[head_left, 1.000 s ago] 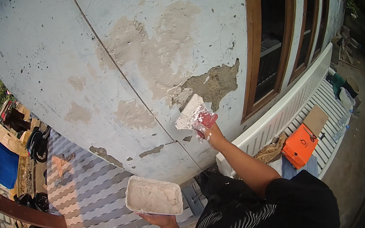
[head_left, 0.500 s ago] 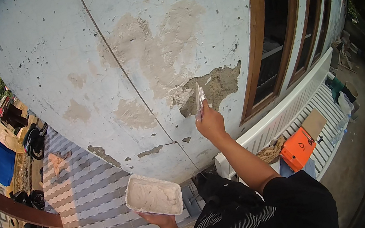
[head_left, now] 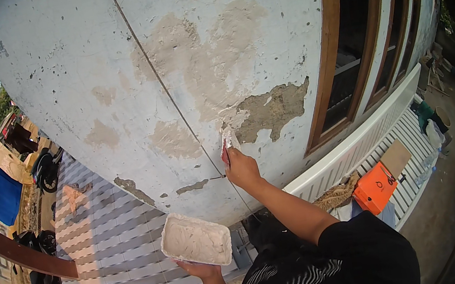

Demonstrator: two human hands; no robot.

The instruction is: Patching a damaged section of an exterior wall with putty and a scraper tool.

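Observation:
My right hand [head_left: 242,169] is closed round a putty knife [head_left: 229,139] with a reddish handle and a putty-smeared blade. The blade is at the wall [head_left: 277,158], by the left end of a bare grey patch [head_left: 279,111] where the paint has come off. Fresh, pale putty [head_left: 235,118] covers that end of the patch. Low on the left, my left hand [head_left: 201,268] holds a white rectangular tub [head_left: 230,244] from below, its fingers partly hidden under it. Smooth beige putty [head_left: 195,237] lies inside the tub.
A thin pipe or cable [head_left: 151,68] runs down the wall. Right of the patch is a brown window frame [head_left: 326,67]. A white slatted bench [head_left: 409,163] below it bears an orange box [head_left: 375,189]. Striped tiled floor [head_left: 119,248] lies at left.
My right hand has drawn the putty knife left and slightly down, from the bare patch to its left edge. The tub in my left hand has barely moved; the view has shifted slightly.

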